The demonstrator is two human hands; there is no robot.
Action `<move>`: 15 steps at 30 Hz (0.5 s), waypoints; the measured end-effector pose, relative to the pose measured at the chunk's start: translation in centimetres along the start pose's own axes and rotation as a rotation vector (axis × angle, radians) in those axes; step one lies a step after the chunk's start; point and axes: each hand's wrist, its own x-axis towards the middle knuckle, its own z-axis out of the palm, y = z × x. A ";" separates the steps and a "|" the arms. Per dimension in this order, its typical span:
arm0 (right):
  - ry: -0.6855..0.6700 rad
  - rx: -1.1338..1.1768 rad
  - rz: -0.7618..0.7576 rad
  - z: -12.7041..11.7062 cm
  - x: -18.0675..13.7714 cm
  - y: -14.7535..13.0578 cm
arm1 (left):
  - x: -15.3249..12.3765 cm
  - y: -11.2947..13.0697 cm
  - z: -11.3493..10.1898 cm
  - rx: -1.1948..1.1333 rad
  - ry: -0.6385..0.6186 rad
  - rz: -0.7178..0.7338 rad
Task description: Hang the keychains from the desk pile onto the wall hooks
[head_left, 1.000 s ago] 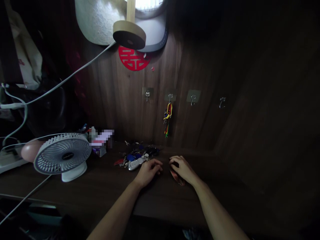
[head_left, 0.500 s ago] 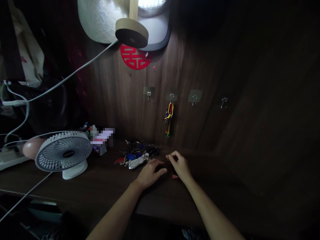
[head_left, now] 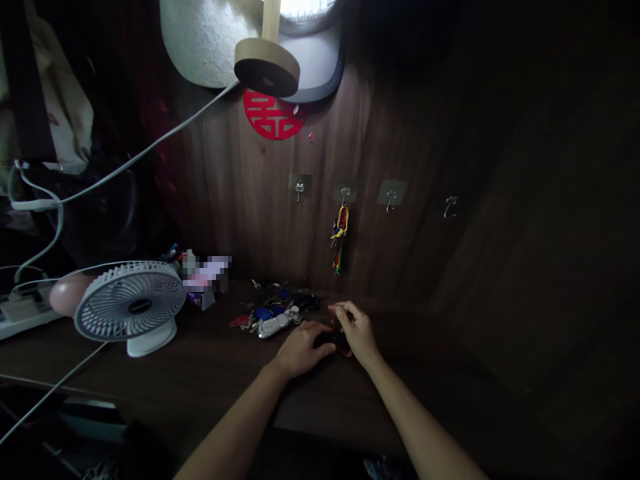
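Note:
My right hand (head_left: 357, 333) is closed in a pinch on a reddish cord or strap (head_left: 333, 309), which hangs down in a loop to the shelf. To its left, my left hand (head_left: 301, 348) has its thumb and fingers around a small black object (head_left: 326, 339); its kind is too dark to make out. The cord's lower part lies beside that object, partly behind the right hand. Just beyond the left hand sits a pile of keys (head_left: 275, 325) with blue, red and grey fobs. A key bunch on a yellow and red cord (head_left: 342, 223) hangs from a wall hook.
Several metal hooks, such as one (head_left: 390, 197), are stuck on the wooden wall. A white fan (head_left: 135, 303) stands at the left by a small box (head_left: 203, 299) and a power strip (head_left: 25, 320). A lamp base (head_left: 267, 63) and caps (head_left: 210, 40) are above.
My right hand has raised the cord's end slightly. A black object now shows between my left thumb and fingers. The view has shifted a little.

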 end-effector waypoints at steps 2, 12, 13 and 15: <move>0.001 -0.003 -0.013 0.0 0.0 0.0 | 0.0 0.0 0.0 -0.022 -0.004 0.007; 0.024 -0.102 -0.024 -0.3 0.1 0.6 | 0.2 0.0 -0.2 -0.359 0.034 -0.072; 0.038 -0.115 -0.013 -0.4 0.2 0.7 | 0.2 0.0 -0.3 -0.444 0.062 -0.091; 0.068 -0.134 -0.001 -0.7 0.2 0.9 | 0.3 0.0 -0.5 -0.624 0.127 -0.140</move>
